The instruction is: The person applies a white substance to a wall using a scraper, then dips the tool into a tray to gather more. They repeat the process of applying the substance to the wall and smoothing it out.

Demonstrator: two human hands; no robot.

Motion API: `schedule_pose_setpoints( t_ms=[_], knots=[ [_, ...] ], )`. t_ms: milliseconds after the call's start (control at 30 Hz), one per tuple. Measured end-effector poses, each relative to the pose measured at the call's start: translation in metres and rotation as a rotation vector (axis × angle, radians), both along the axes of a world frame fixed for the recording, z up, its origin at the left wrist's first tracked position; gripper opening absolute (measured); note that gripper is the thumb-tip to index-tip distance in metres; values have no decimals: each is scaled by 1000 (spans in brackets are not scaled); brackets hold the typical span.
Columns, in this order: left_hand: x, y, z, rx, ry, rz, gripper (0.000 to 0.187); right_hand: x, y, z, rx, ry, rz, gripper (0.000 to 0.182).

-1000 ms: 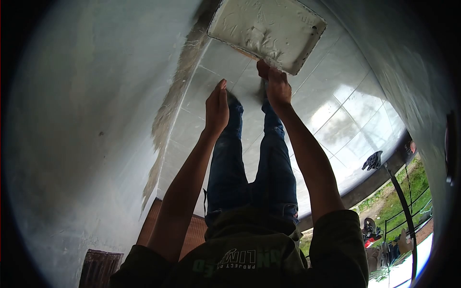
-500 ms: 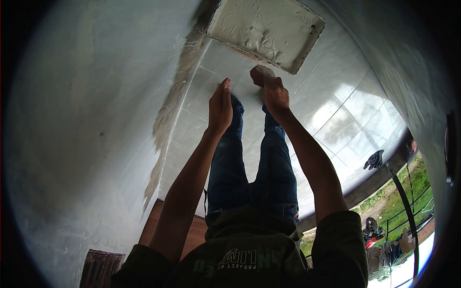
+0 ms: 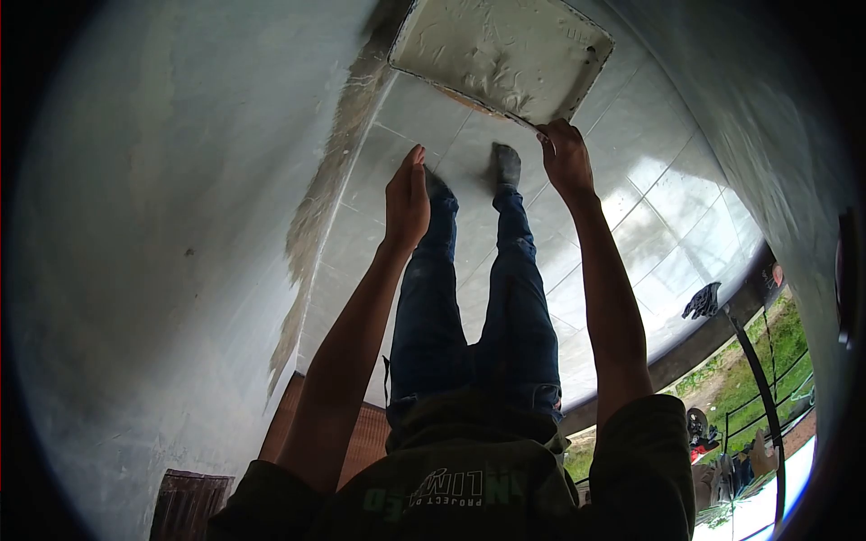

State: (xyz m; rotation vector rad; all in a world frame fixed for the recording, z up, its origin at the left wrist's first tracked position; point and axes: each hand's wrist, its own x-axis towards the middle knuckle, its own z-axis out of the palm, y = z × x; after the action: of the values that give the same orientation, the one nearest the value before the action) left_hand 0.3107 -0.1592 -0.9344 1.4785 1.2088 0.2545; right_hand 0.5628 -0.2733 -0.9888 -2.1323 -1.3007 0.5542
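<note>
My right hand (image 3: 566, 160) is closed at the near right corner of a shallow tray (image 3: 592, 77), its fingers pinching a thin scraper (image 3: 525, 122) seen almost edge-on along the rim. Pale, creamy paste (image 3: 496, 50) covers the tray's bottom, with ridges and lumps. To the left, my left hand (image 3: 409, 198) is raised with its fingers stretched and held together. Nothing shows in it, though its palm is turned partly out of sight. Below the hands are my legs in blue jeans (image 3: 428, 307) and a dark-covered foot (image 3: 506, 165).
A grey wall (image 3: 162, 234) rises at left, with a rough brown strip (image 3: 329, 171) along its base. Pale floor tiles (image 3: 595, 230) lie underneath. Another wall (image 3: 758, 126) curves up at right. A dark cloth or glove (image 3: 702, 301) lies near the floor's edge, with grass (image 3: 785, 352) beyond.
My right hand has moved right, from in front of my foot to the tray's corner. The scraper, earlier showing its reddish-brown face with paste, is now edge-on. My left hand has barely shifted.
</note>
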Motion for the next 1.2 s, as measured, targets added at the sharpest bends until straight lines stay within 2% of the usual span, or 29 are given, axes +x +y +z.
schedule_pose_setpoints(
  t_ms=[233, 333, 467, 633, 700, 800, 867, 933, 967, 1067, 1200],
  knots=[
    [-4, -6, -2, 22, 12, -4, 43, 13, 28, -30, -31, -4, 136, 9],
    [-4, -5, 1, 7, 31, -11, 45, 27, 48, -25, -102, -3, 133, 11],
    [-6, -2, 4, -13, 15, 3, 46, 23, 71, -18, 10, 58, 184, 9],
    [-4, -2, 2, -6, 14, 8, 47, 13, 80, -44, -122, 34, 203, 10],
    [-3, -1, 5, -7, 22, 18, 47, 19, 90, -22, -226, 53, 125, 11],
    [-3, -4, 2, -23, 21, 12, 47, 13, 88, -16, -143, -10, 205, 13],
    [-3, -4, -1, 0, 37, -2, 47, 20, 81, -36, -157, -15, 245, 15],
    [-4, -4, -4, 1, 27, 3, 47, 27, 83, -37, -318, -43, 217, 17],
    [-6, -5, -4, -2, 22, 6, 47, 28, 86, -16, -304, -21, 121, 17],
    [-5, -6, -1, -19, 27, 17, 47, 37, 84, -23, -101, -9, 123, 17],
    [-5, -5, -8, 13, 4, 7, 47, 41, 88, -39, -182, -19, 166, 15]
  ],
)
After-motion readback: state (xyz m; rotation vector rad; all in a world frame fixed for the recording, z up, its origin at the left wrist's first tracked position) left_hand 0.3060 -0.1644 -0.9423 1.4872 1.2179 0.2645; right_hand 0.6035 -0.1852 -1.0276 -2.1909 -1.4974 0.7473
